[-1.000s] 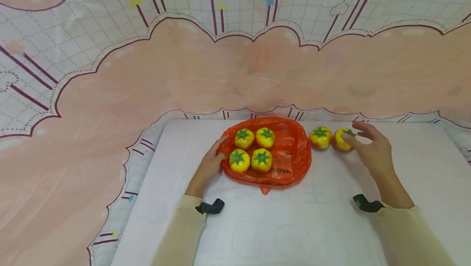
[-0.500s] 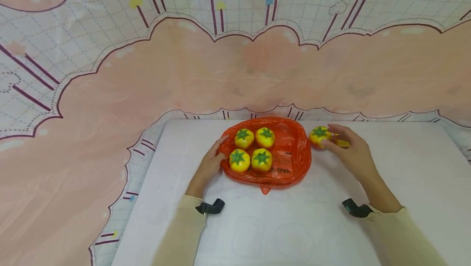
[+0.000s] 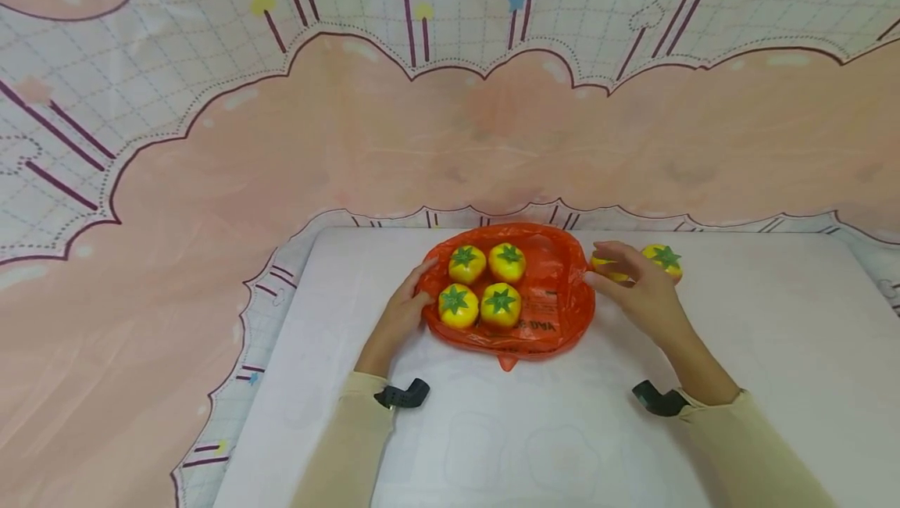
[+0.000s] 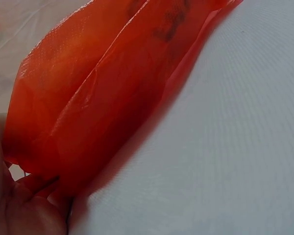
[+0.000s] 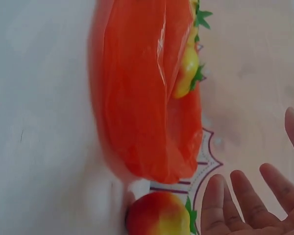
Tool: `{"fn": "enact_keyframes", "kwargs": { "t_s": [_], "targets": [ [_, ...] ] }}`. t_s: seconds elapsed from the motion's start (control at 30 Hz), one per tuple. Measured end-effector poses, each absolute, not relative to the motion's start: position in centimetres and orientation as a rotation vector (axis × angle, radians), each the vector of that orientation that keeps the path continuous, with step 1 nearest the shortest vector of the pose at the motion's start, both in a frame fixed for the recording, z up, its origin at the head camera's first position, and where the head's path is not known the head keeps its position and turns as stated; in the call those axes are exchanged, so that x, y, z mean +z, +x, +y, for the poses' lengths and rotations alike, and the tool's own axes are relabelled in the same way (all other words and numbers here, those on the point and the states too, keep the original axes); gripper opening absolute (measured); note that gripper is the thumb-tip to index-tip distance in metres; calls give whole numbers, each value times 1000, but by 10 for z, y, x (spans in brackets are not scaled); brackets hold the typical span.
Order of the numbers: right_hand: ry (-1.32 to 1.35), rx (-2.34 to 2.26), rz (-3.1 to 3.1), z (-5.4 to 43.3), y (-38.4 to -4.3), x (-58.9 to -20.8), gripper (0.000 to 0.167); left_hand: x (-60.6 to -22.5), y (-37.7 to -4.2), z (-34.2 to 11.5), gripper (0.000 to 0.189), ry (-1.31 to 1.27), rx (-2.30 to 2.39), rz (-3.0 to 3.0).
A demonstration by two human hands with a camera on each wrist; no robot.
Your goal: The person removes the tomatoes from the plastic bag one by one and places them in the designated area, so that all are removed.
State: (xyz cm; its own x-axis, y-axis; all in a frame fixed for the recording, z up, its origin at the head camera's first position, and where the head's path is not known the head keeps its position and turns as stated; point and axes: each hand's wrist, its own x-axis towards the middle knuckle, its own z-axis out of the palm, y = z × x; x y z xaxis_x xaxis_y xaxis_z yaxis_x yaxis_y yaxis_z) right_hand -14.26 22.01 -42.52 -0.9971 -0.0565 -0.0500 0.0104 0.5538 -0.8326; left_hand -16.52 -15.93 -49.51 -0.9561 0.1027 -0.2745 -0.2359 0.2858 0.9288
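An open red plastic bag [image 3: 541, 266] lies on the white table with several yellow-red tomatoes [image 3: 501, 306] in its left part, green star-shaped leaves on top. My left hand [image 3: 404, 316] grips the bag's left rim; in the left wrist view the red film [image 4: 103, 98] runs between thumb and fingers. Just right of the bag, my right hand [image 3: 650, 297] hovers over one tomato [image 3: 610, 275], partly hiding it. The right wrist view shows its fingers [image 5: 247, 196] spread, apart from the tomato [image 5: 157, 215] and holding nothing. Another tomato [image 3: 664, 258] sits behind the right hand.
The white table [image 3: 534, 430] extends in front of the bag and to both sides. A patterned pink and white cloth [image 3: 450, 133] hangs behind it and down the left side. Each wrist wears a small black camera [image 3: 661, 398].
My right hand has moved left, from the outer tomato across to the one beside the bag, leaving the outer one uncovered. The left hand and the bag have stayed in place.
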Motion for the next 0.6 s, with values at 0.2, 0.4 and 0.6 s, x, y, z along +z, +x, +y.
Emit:
{"fn": "enact_keyframes", "kwargs": {
  "t_s": [0.2,0.4,0.6],
  "targets": [
    [-75,-1445,2652,205,-143,-424,70,-494,-165,-159,64,-113,1724,2280],
    [-125,-1431,2647,189,-144,-425,66,-493,-164,-159,65,-116,1727,2270],
    [-170,-1451,2628,178,-146,-434,58,-493,-164,-159,64,-114,1721,2278]
  ]
}}
